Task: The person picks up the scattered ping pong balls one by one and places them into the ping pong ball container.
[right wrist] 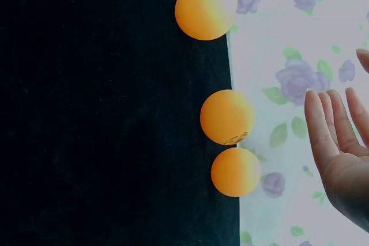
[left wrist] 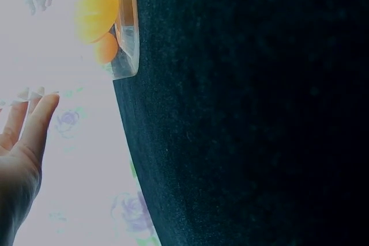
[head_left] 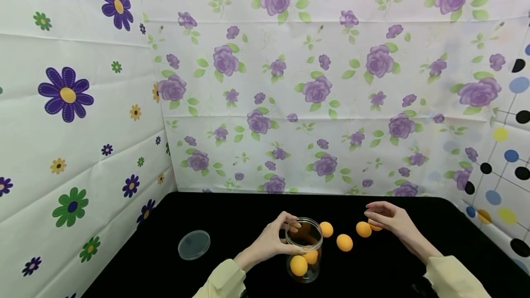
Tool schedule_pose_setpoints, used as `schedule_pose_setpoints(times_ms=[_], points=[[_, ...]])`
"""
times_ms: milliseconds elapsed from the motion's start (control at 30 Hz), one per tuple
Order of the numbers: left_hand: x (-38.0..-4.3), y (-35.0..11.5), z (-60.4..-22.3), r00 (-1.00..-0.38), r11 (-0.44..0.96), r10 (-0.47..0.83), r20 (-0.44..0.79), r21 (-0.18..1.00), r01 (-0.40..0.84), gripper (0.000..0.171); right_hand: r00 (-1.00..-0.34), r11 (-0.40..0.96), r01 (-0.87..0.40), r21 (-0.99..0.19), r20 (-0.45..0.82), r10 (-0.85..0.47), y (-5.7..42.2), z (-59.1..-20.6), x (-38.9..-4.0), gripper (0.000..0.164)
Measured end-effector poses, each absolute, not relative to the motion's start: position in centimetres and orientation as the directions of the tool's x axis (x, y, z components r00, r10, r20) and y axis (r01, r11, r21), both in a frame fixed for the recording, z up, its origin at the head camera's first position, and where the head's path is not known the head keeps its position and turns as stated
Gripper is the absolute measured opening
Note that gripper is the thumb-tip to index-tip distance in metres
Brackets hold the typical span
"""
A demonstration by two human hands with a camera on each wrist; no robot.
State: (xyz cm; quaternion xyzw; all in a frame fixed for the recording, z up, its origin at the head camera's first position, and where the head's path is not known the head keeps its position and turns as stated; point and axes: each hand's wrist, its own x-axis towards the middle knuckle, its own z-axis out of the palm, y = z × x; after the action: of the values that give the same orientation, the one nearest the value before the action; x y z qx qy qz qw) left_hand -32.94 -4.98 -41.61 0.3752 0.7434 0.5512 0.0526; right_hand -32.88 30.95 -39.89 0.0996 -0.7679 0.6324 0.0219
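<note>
My left hand (head_left: pixel 271 241) grips a clear jar (head_left: pixel 304 275) near its rim, thumb in front and fingers on the far side. The jar stands upright with its mouth uncovered; two orange table tennis balls (head_left: pixel 298 266) show low inside it, and in the left wrist view a ball (left wrist: pixel 96 8) shows through its wall. Over the right side of the table, my right hand (head_left: pixel 395 221) hovers above an orange ball (head_left: pixel 375 225), which it partly hides. Its fingers are extended with nothing between them in the right wrist view (right wrist: pixel 346 154).
More orange balls lie on the black tabletop (head_left: pixel 232 215): one ball (head_left: pixel 326 229) just right of the jar, another ball (head_left: pixel 344 243) nearer the front, and a ball (head_left: pixel 363 229) beside the right hand. A round clear lid (head_left: pixel 194 245) lies at left. Flowered sheets (head_left: pixel 256 82) enclose the table.
</note>
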Motion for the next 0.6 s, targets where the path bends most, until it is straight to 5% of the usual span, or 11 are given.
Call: schedule_pose_setpoints(times_ms=[600], points=[[-31.3, -5.0, -39.7, -0.706, 0.089, 0.62, 0.342, 0.864, 0.496, 0.056, -0.983, 0.247, -0.181, -0.952, 0.165, -0.085, 31.8, -40.3, -33.4, 0.048]])
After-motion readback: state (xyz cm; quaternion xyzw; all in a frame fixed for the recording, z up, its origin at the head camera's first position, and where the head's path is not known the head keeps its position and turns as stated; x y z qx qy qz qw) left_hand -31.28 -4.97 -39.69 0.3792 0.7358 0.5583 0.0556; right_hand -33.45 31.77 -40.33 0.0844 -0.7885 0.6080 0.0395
